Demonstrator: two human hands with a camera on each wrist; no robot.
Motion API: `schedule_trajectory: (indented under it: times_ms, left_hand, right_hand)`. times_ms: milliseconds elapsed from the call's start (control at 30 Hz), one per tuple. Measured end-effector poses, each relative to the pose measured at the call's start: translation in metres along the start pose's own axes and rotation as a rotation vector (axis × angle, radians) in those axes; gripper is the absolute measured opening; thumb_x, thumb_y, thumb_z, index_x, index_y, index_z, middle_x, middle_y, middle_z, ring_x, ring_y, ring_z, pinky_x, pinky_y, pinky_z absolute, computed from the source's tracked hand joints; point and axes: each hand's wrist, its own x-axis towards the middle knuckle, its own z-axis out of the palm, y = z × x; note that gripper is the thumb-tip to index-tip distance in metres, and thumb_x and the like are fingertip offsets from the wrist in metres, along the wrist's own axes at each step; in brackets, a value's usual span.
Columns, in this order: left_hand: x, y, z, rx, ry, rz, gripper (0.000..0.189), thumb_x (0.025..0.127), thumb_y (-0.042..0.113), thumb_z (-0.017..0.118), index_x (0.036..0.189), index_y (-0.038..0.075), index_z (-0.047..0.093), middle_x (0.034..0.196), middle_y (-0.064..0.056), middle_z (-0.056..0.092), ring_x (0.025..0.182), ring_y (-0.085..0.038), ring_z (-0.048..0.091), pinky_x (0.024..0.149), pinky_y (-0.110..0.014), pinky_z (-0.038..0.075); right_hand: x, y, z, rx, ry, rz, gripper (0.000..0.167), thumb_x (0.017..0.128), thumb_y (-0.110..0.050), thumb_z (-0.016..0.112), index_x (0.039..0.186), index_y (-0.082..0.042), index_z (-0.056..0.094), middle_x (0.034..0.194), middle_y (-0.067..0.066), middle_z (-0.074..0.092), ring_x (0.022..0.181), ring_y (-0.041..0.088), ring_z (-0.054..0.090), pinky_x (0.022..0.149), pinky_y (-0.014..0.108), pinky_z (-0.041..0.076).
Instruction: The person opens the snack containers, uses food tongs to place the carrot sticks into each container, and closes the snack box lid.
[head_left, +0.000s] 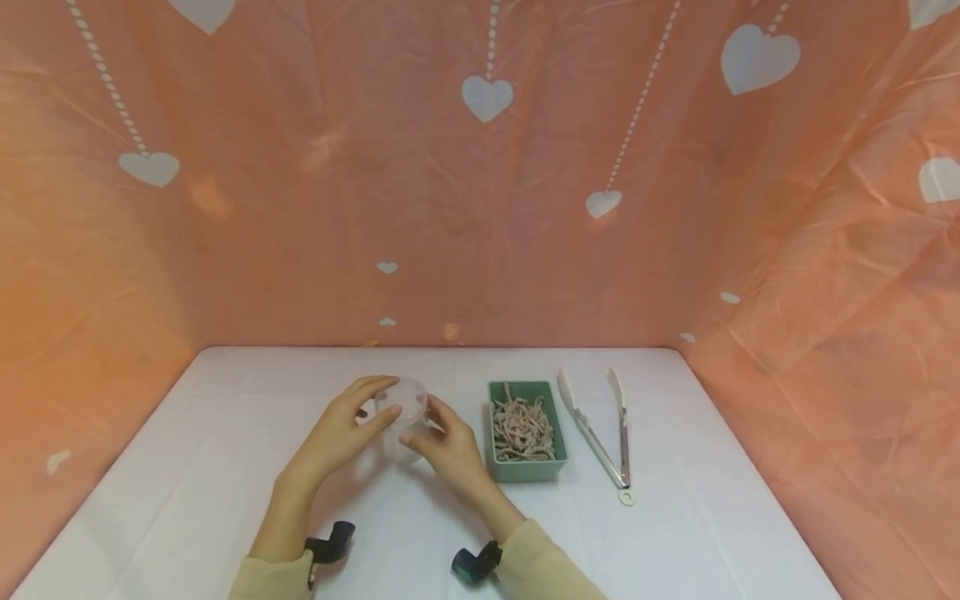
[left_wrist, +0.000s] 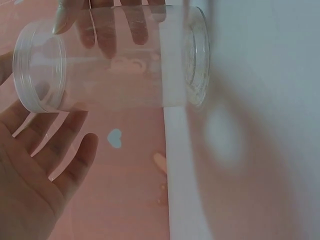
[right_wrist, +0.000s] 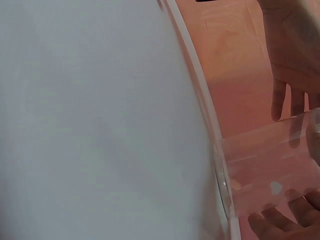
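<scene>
Left hand (head_left: 351,431) and right hand (head_left: 455,452): each grip curled jar-wide round clear jar (left_wrist: 120,75). Green bin (head_left: 528,472) (brownish strips (head_left: 523,429) inside) at 3 o'clock, between jar and tongs (head_left: 600,449).

White table (head_left: 697,533). On it at 2 o'clock: green tray (head_left: 529,472). Just beside the tray, at its 3 o'clock: tongs (head_left: 599,448), legs spread, tips toward about 12, ring end toward 6. Clear jar (left_wrist: 112,75) at 11, contact with tabletop unclear.
</scene>
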Motion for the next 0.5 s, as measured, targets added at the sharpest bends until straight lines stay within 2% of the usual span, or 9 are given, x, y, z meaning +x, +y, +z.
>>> schedule_trajectory:
  times_ms: [233,500]
  left_hand:
    - [-0.003,-0.007,-0.002,-0.044,-0.020,0.007,0.050,0.099,0.021,0.072,0.146,0.009,0.059,0.147,-0.011,0.059,0.130,-0.034,0.057,0.091,-0.050,0.054]
    - [-0.003,-0.014,-0.009,-0.126,-0.119,0.071,0.056,0.103,0.015,0.066,0.155,0.009,0.049,0.160,-0.011,0.046,0.141,-0.035,0.047,0.102,-0.058,0.049]
  right_hand:
    - [0.002,0.004,0.000,0.007,-0.015,0.012,0.065,0.095,-0.019,0.079,0.151,-0.004,0.050,0.152,0.016,0.054,0.140,0.037,0.052,0.114,0.045,0.046]
    - [0.003,0.003,-0.003,0.010,-0.039,0.039,0.068,0.096,-0.021,0.077,0.154,-0.006,0.046,0.156,0.016,0.049,0.142,0.038,0.049,0.112,0.047,0.047]
